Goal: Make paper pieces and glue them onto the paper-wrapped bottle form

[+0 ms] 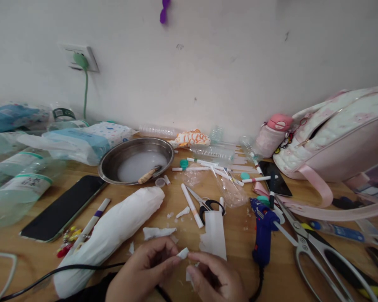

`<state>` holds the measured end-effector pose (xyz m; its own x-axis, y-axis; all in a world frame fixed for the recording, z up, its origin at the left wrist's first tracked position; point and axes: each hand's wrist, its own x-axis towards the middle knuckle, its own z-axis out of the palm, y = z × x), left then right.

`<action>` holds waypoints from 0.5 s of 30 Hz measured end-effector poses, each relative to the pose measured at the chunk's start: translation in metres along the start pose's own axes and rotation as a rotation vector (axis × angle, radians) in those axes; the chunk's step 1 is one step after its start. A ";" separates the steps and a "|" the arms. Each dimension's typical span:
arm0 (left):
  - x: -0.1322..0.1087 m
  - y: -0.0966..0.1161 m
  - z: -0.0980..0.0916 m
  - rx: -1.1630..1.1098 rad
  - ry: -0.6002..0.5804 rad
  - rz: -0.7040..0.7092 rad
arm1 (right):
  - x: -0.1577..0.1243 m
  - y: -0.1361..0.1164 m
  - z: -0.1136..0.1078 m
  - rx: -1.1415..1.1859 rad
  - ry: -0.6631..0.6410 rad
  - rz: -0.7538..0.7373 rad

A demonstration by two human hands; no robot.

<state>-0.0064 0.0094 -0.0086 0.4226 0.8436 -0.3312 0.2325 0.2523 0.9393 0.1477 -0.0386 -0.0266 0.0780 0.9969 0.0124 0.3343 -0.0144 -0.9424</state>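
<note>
Low in the middle of the view, my left hand [143, 270] and my right hand [216, 279] meet over the wooden table [239, 235]. Both pinch a small white scrap of tissue paper [183, 253] between their fingertips. Just left of my hands lies a long bottle-shaped form wrapped in white tissue [110, 235]. More torn tissue pieces [159, 232] lie in front of my hands, and a folded white strip [214, 235] lies to their right. A blue hot glue gun [263, 228] lies further right of that.
A metal bowl [113, 159] with white liquid and a brush stands behind. A black phone [64, 207], crushed plastic bottles [17, 188], small scissors [204, 205], large scissors [315, 251], marker pens [192, 205], a pink bottle [272, 136] and a pink backpack [340, 134] crowd the table. A black cable [66, 270] crosses the near edge.
</note>
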 end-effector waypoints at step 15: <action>-0.003 0.002 0.001 0.107 -0.033 0.021 | 0.006 -0.004 0.005 0.333 -0.101 0.304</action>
<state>-0.0065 0.0070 -0.0053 0.4565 0.8316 -0.3164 0.3150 0.1815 0.9316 0.1422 -0.0324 -0.0247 0.0286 0.9540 -0.2984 -0.0107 -0.2983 -0.9544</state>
